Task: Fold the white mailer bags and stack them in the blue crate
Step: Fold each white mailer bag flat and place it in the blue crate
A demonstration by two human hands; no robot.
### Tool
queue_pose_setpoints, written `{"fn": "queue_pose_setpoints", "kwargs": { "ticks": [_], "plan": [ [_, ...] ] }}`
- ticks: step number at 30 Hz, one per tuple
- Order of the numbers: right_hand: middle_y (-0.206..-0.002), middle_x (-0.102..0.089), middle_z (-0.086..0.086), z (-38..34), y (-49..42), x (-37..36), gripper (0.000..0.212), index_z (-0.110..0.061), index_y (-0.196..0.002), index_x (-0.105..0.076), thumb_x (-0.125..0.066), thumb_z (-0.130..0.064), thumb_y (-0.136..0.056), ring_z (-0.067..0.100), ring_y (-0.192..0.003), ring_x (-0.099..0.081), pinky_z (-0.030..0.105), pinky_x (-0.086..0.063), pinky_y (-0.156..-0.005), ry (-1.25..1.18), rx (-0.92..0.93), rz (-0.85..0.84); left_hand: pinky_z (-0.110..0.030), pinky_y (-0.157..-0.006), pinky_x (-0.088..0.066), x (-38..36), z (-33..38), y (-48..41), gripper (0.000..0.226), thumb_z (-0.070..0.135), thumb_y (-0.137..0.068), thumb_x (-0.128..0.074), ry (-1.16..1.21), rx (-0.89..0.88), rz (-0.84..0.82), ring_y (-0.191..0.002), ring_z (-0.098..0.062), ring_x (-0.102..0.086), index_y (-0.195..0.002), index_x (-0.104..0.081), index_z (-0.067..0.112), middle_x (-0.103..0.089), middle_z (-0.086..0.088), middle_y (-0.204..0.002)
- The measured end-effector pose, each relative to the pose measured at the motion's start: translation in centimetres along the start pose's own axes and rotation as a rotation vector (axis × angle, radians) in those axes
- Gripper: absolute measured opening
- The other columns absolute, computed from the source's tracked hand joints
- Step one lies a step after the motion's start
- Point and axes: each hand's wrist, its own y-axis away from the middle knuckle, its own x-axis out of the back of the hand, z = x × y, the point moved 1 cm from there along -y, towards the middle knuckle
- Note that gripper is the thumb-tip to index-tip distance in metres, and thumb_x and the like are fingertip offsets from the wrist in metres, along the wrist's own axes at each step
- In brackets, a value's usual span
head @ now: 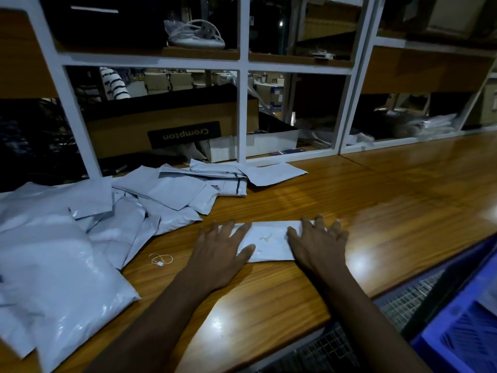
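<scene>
Head view: loose mailer bags [80, 224] heaped L. My left hand [220, 244], fingers spread flat, pressed folded bag [269, 238] at its L end on table [390, 205]; right hand [318, 239] same, R end. Judged crease needed firm outward sweep. Blue crate [462, 324] sat lower R.

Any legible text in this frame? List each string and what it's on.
"Crompton": pale letters, upside down from this view, on the black label of the cardboard box in the lower shelf bay.
Stickers on the cartons far behind the shelf: too small and dim to read.
Folded mailer bag: only a faint smudge-like mark, no readable text.
</scene>
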Motion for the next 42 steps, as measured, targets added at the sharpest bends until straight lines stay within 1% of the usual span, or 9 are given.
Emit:
{"fn": "queue_pose_setpoints", "kwargs": {
  "ticks": [3,8,14,17,21,27,30,33,42],
  "plan": [
    [-0.165,-0.022,0.010,-0.6,1.5,0.9,0.078,-0.021,-0.154,-0.035,0.000,-0.061,-0.096,0.033,-0.152,-0.014,0.050,-0.014,-0.121,0.010,0.256,0.175,-0.050,-0.118,-0.012,0.5,0.2,0.4,0.086,0.057,-0.082,0.014,-0.033,-0.029,0.092,-0.147,-0.025,-0.022,-0.156,-0.019,0.029,-0.027,-0.002,-0.160],
    [-0.161,-0.031,-0.008,-2.5,2.6,2.0,0.070,-0.031,-0.154,-0.034,-0.028,-0.059,-0.090,0.013,-0.149,-0.026,0.032,-0.018,-0.118,-0.123,0.641,-0.052,-0.035,-0.111,-0.031,0.2,0.5,-0.3,0.084,0.058,-0.081,0.006,0.070,-0.096,0.066,-0.134,-0.020,-0.037,-0.152,-0.030,0.032,-0.036,0.003,-0.154],
    [-0.168,-0.006,-0.001,-1.7,1.2,0.9,0.097,-0.032,-0.156,-0.023,0.015,-0.061,-0.071,0.035,-0.153,-0.007,0.055,-0.010,-0.120,0.118,0.528,-0.105,-0.036,-0.112,-0.032,0.6,-0.2,-0.6,0.077,0.066,-0.082,-0.005,0.117,-0.056,0.038,-0.135,-0.014,-0.040,-0.149,-0.034,0.041,-0.041,0.007,-0.151],
    [-0.167,-0.008,0.008,-1.3,-0.1,-0.1,0.103,-0.022,-0.155,-0.026,0.023,-0.054,-0.069,0.045,-0.149,-0.010,0.060,-0.013,-0.117,0.152,0.373,-0.065,-0.040,-0.114,-0.025,0.6,0.0,-0.2,0.082,0.068,-0.079,0.003,0.057,-0.035,0.010,-0.138,-0.018,-0.036,-0.151,-0.027,0.042,-0.037,0.004,-0.153],
    [-0.166,-0.013,0.013,-0.7,-0.9,-1.4,0.112,-0.025,-0.154,-0.027,0.034,-0.063,-0.068,0.050,-0.147,-0.009,0.063,-0.010,-0.116,0.125,0.210,-0.055,-0.040,-0.116,-0.020,0.9,-0.3,0.6,0.055,0.059,-0.101,-0.023,0.102,0.021,-0.054,-0.145,-0.026,-0.022,-0.154,-0.015,0.045,-0.022,-0.004,-0.160],
    [-0.157,-0.037,0.002,-1.1,2.3,1.5,0.089,-0.027,-0.146,-0.044,-0.008,-0.070,-0.076,0.025,-0.145,-0.029,0.048,-0.020,-0.118,-0.197,0.321,0.101,-0.045,-0.120,-0.008,0.4,-1.5,2.8,0.098,0.084,-0.068,0.022,0.073,0.058,-0.074,-0.151,-0.021,-0.008,-0.155,0.007,0.041,-0.013,-0.003,-0.164],
    [-0.163,-0.021,-0.011,-1.9,4.4,2.5,0.095,-0.038,-0.154,-0.029,-0.015,-0.079,-0.070,0.013,-0.149,-0.021,0.039,-0.012,-0.120,-0.159,0.503,-0.054,-0.048,-0.120,-0.008,0.6,-1.4,2.3,0.077,0.072,-0.086,0.000,0.098,0.069,-0.067,-0.151,-0.022,-0.009,-0.155,0.003,0.039,-0.014,0.001,-0.164],
    [-0.156,-0.039,-0.012,-1.9,4.2,2.5,0.097,-0.045,-0.151,-0.034,-0.018,-0.088,-0.065,0.019,-0.138,-0.035,0.043,-0.028,-0.108,-0.047,0.511,0.002,-0.051,-0.121,-0.005,0.9,-1.3,1.9,0.063,0.056,-0.102,-0.025,0.130,0.064,-0.085,-0.151,-0.024,-0.008,-0.156,0.000,0.037,-0.011,0.005,-0.165],
    [-0.164,-0.024,-0.004,-3.6,1.6,2.9,0.115,-0.049,-0.154,-0.020,-0.040,-0.093,-0.050,0.029,-0.148,-0.021,0.050,-0.018,-0.119,-0.097,0.538,-0.247,-0.055,-0.120,-0.006,1.4,-1.4,1.3,0.060,0.048,-0.102,-0.032,0.151,0.071,-0.075,-0.150,-0.024,-0.012,-0.156,-0.006,0.038,-0.016,0.006,-0.164]
  ]
}}
